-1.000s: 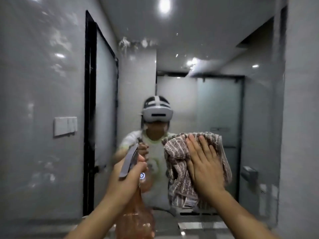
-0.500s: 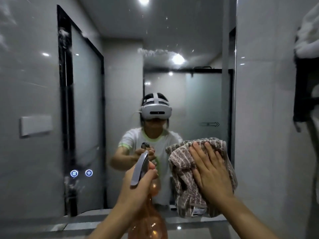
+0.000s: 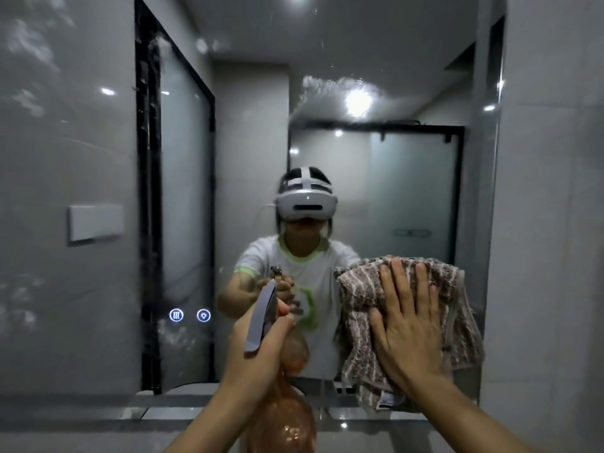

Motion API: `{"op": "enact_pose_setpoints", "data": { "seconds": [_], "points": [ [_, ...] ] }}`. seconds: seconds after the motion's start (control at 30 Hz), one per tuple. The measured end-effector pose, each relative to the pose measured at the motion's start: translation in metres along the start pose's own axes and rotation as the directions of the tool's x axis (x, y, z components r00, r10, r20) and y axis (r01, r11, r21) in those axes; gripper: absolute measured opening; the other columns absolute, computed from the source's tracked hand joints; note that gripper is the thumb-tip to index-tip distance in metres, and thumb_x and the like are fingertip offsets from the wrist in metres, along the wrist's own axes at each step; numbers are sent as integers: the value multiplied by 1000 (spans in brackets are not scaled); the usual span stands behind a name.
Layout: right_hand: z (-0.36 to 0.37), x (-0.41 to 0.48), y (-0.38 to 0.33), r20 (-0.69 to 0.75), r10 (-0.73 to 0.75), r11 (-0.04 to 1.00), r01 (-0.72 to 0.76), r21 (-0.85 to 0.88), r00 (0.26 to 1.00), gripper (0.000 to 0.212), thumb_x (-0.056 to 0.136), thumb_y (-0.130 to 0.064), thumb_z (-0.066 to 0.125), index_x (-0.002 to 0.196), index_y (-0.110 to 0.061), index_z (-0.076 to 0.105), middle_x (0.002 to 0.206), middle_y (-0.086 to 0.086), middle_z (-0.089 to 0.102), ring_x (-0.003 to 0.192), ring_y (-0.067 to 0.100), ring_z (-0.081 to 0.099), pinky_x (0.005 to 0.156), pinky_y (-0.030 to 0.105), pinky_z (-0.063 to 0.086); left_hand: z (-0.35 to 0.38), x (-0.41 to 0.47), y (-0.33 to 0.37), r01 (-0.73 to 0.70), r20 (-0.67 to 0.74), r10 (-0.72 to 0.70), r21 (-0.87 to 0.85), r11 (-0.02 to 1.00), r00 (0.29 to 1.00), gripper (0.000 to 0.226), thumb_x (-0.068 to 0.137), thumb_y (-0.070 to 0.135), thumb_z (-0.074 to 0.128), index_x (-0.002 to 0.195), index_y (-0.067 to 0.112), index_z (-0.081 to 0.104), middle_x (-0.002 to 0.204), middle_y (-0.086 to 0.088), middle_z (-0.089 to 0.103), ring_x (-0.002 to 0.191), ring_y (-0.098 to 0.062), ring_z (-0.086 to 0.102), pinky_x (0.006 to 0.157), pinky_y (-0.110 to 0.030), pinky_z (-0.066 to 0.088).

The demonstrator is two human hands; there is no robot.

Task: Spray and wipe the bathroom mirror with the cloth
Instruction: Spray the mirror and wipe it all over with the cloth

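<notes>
- A pale plate sits on the grey wall at far left.
- Two small lit round icons glow side by side low on the mirror, left of the hands.
- The left hand grips the orange see-through bottle by its neck. The fingers are curled tight round it, just below the grey spray head, and one fingertip lies over the top beside the head. The head points up and away toward the glass. Whether a finger is on the trigger I cannot tell.
- The bottle is near the person, low in the middle, and apart from the mirror.
- Behind the bottle, the reflection shows a person in a white shirt and a headset, arms held out.
- A cloudy wet smear marks the glass higher up.
- The brown-and-white striped cloth lies flat against the lower right part of the mirror, near its right edge.
- The right hand presses the cloth to the glass with an open palm. The fingers are straight, point up and are slightly spread.
- The cloth shows left of the thumb, just above the fingertips and right of the little finger. It also hangs below the palm, with a small label at its bottom edge.
</notes>
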State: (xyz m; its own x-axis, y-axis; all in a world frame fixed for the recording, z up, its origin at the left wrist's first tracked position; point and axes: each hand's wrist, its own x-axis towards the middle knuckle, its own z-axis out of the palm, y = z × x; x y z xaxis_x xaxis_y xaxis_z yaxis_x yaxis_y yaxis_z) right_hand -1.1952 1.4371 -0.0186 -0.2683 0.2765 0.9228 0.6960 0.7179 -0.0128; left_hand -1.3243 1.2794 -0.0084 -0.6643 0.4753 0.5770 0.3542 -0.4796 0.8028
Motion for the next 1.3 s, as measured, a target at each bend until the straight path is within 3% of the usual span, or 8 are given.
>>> {"op": "enact_pose_setpoints", "data": {
  "seconds": [0.13,0.27,0.37,0.47,0.6,0.8,0.9,1.3],
  "points": [
    [5,10,-57,-27,20,1000,-20,17,999,59,94,-47,1,147,-22,-1,153,1,12,142,22,-8,114,36,-5,-34,24,-16,65,-44,-67,-37,997,997,5,54,27,72,57,26,69,49,7,62,62,-24,53,76,-42,43],
    [14,21,-126,-75,-32,998,36,58,997,58,94,-46,2,147,-22,-2,155,-4,-11,142,22,-10,114,36,-7,-88,23,8,-53,-18,55,91,994,998,19,78,11,67,63,23,65,62,9,64,69,-13,59,69,-31,46],
    [23,25,-189,-74,-113,992,117,48,991,58,95,-44,11,146,-19,4,155,0,1,141,22,-10,115,36,-5,-143,23,24,-81,-39,87,131,988,995,8,77,22,63,71,18,64,70,-3,66,78,-27,64,71,-42,49],
    [31,27,-255,-55,-188,981,190,41,981,57,95,-43,13,146,-17,14,151,3,15,141,22,-10,115,36,-4,-200,33,25,-52,-78,67,190,980,995,12,77,18,61,70,8,59,52,5,54,49,-12,49,50,-26,40],
    [42,32,-338,-68,-243,967,248,67,968,57,94,-41,17,144,-14,14,150,4,17,141,21,-12,115,35,-9,-281,44,28,9,-189,32,214,977,981,19,82,4,59,83,-15,56,69,-33,54,57,-20,47,50,-22,36],
    [55,38,-443,-84,-332,934,340,107,939,59,91,-39,25,143,-14,14,148,4,16,141,21,-14,115,35,-8,-374,56,30,10,-290,82,304,952,954,15,81,11,63,79,-4,61,65,-14,59,59,-19,50,51,-21,38],
    [60,44,-473,-84,-396,909,403,108,914,58,89,-39,29,141,-14,24,148,5,26,141,25,2,114,36,-4,-408,69,24,21,-348,119,375,927,930,12,81,11,63,71,6,60,52,1,50,45,-8,44,48,-22,34],
    [66,52,-514,-76,-491,861,496,108,868,58,90,-38,29,142,-13,29,149,5,31,137,26,15,111,35,0,-448,57,4,55,-389,109,389,920,915,21,87,12,56,67,10,51,57,-8,49,57,-21,48,57,-32,43]
  ]
}}
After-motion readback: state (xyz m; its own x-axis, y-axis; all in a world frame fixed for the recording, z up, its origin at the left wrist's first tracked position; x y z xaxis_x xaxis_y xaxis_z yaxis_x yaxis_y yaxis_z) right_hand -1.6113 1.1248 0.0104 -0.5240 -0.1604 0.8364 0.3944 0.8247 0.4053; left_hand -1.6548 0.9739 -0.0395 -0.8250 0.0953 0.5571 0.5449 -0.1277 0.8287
